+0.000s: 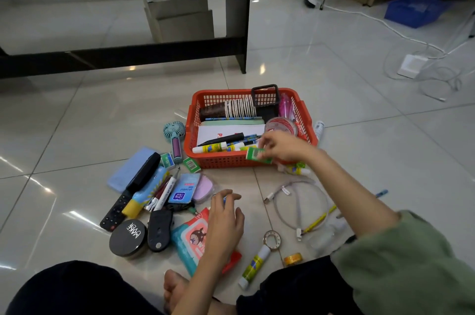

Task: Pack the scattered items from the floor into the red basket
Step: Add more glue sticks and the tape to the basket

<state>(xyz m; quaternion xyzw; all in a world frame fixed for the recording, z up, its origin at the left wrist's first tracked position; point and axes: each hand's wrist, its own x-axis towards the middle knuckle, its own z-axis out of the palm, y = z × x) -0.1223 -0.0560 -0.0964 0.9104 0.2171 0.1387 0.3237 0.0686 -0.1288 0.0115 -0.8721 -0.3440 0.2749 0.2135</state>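
The right hand (285, 146) has its grip pinched on a small green box (258, 155), held over the near rim of the red basket (307, 119). Nearer the person, the left hand (226, 214) curls its fingers round a small blue item (224, 199) on the floor. Left of that grip lie a remote (115, 213), a black compact (127, 239) and a wipes pack (190, 242); right of it, a cable (300, 201) and a glue stick (254, 267)
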